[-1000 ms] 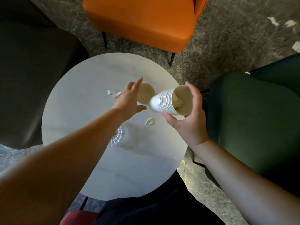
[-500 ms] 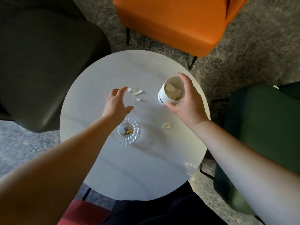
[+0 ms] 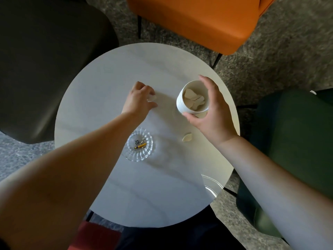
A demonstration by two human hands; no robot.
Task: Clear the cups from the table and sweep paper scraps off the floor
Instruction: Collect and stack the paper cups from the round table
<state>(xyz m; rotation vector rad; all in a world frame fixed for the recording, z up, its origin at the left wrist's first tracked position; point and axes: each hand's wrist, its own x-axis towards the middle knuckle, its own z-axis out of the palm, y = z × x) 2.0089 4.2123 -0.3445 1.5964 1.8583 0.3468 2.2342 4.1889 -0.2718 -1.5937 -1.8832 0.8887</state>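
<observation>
Nearest: dark trousers at the bottom edge w/ a red seat [image 3: 93, 235] just left of them. Round white table [image 3: 144, 195] fills the centre of the view.

Near-right rim of table: a clear glass item [image 3: 212, 184], only partly seen at the edge. Near-centre: clear ribbed glass dish [image 3: 138, 147] holding a short yellow stick and small dark bits, partly under the left forearm. Right of the dish, apart from it: one loose paper scrap [image 3: 187, 137] flat on the tabletop, just near the right wrist.

Mid table, right side: right hand [image 3: 210, 112] wrapped round a stack of white paper cups [image 3: 193, 99], thumb on the near side, fingers over the far-right rim. Stack is about upright, mouth to camera, w/ several torn paper pieces [image 3: 193, 100] inside the top cup. Can't tell if the base sits on the table or is just above it.

Mid table, left of the cups and apart from them: left hand [image 3: 139, 99], fingers curled down onto the tabletop, pinching a small white scrap [image 3: 151, 98] that shows at the fingertips.

Far: orange chair [image 3: 198, 20] beyond the table, dark grey chair [image 3: 45, 60] far left, dark green chair [image 3: 295, 141] right. Grey speckled carpet [image 3: 288, 51] between them; a small white bit [image 3: 313, 92] at the green chair's far edge.
</observation>
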